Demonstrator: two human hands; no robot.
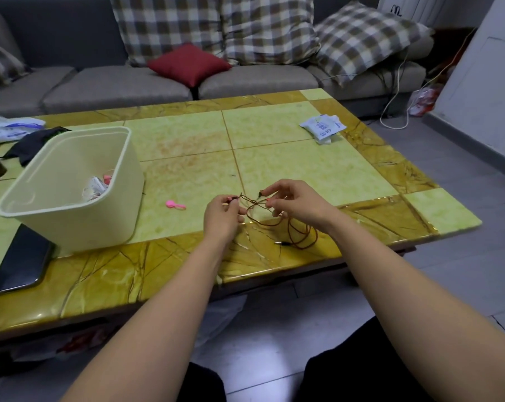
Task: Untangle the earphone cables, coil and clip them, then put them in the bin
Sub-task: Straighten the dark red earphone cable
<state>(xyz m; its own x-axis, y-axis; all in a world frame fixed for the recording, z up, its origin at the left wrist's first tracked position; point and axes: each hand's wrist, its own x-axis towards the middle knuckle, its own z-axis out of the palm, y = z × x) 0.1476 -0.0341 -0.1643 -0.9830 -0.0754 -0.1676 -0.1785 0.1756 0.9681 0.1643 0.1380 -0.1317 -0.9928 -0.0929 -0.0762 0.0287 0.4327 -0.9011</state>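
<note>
Bare tabletop point(187, 146) is left right of the bin point(71, 221). It is interrupted by a pink clip point(174, 204); the bin's mouth is left open.

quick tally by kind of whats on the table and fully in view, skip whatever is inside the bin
bin: 1
earphone cable: 1
pink clip: 1
phone: 1
white packet stack: 1
black cloth: 1
white plastic bag: 1
total: 7

Print on the white packet point(322, 127) is too small to read.
</note>
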